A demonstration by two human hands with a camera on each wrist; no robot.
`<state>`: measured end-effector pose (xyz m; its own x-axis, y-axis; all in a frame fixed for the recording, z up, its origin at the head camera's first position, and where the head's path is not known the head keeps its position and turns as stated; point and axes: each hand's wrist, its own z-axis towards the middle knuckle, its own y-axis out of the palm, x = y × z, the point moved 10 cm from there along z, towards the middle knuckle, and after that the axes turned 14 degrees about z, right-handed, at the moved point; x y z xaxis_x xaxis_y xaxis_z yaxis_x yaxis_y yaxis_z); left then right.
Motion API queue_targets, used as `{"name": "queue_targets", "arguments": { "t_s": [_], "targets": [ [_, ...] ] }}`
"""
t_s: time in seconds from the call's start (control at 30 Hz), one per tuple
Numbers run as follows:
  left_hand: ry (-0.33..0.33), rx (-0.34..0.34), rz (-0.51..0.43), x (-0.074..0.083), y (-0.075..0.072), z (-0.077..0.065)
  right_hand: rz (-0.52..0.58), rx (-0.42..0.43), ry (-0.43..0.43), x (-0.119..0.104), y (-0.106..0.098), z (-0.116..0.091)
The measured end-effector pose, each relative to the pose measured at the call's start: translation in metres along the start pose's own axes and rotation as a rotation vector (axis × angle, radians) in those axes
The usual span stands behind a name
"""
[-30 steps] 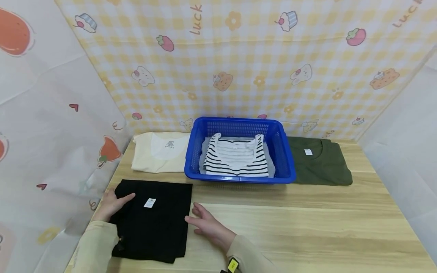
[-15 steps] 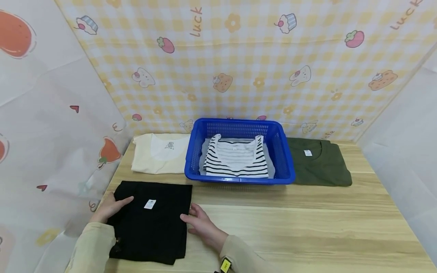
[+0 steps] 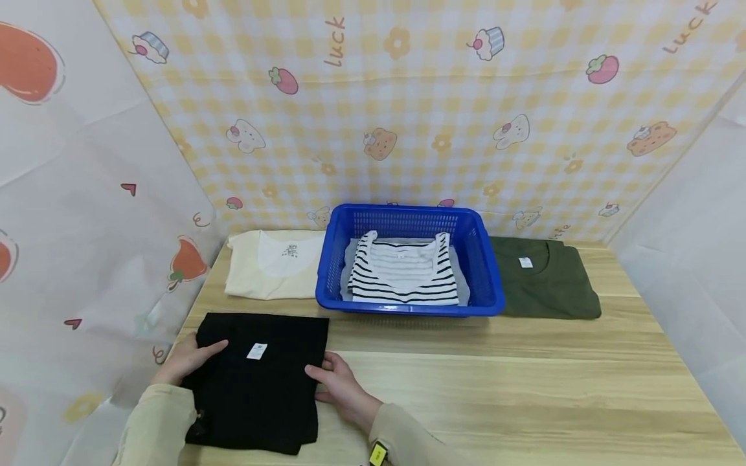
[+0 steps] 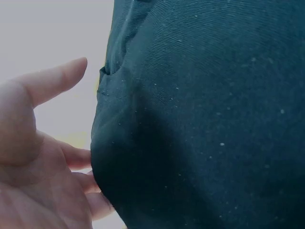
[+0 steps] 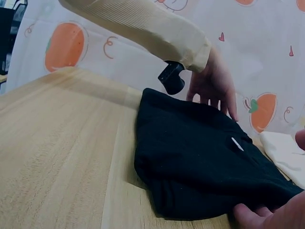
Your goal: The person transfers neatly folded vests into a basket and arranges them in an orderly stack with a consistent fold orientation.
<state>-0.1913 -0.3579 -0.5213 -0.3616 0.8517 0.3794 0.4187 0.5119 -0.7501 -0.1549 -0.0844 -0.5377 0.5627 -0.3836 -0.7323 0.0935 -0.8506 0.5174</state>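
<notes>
Garment (image 3: 256, 401), black and folded, lies on the left part of the desk (image 3: 524, 401). It seems the step is taking its side edges. Left hand (image 3: 185, 360) and right hand (image 3: 345, 389) are both loosely spread, thumbs apart from fingers, which reach the edges with no clear grip. Next move probably calls for equal hold on both sides. How far the fingers go underneath is hidden.

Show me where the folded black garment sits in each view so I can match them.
Head: folded black garment, lower left.
Left wrist: folded black garment, filling centre and right, tinted bluish.
Right wrist: folded black garment, centre to lower right.
Shared landmark: left hand, at the garment's edge; left and upper right-of-centre in the wrist views.
</notes>
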Motion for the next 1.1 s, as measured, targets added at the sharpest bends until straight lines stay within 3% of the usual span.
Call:
{"name": "queue_targets", "arguments": {
  "t_s": [0.4,0.53,0.77,0.93,1.1],
  "targets": [
    [-0.016,-0.059,-0.096,0.001,0.001,-0.010,0.035,0.023,0.031,0.004,-0.001,0.003],
    [-0.022,-0.066,-0.073,0.000,0.000,-0.009,0.034,0.001,0.037,0.005,0.000,0.003],
    [0.046,-0.117,-0.063,0.004,0.003,-0.007,0.057,-0.021,0.041,0.005,0.002,0.003],
    [0.034,-0.154,-0.054,0.003,0.006,-0.008,0.103,-0.024,0.077,0.010,0.004,0.003],
    [0.046,-0.149,-0.049,0.004,0.008,-0.009,0.080,-0.012,0.086,0.013,0.003,0.004]
  ]
}}
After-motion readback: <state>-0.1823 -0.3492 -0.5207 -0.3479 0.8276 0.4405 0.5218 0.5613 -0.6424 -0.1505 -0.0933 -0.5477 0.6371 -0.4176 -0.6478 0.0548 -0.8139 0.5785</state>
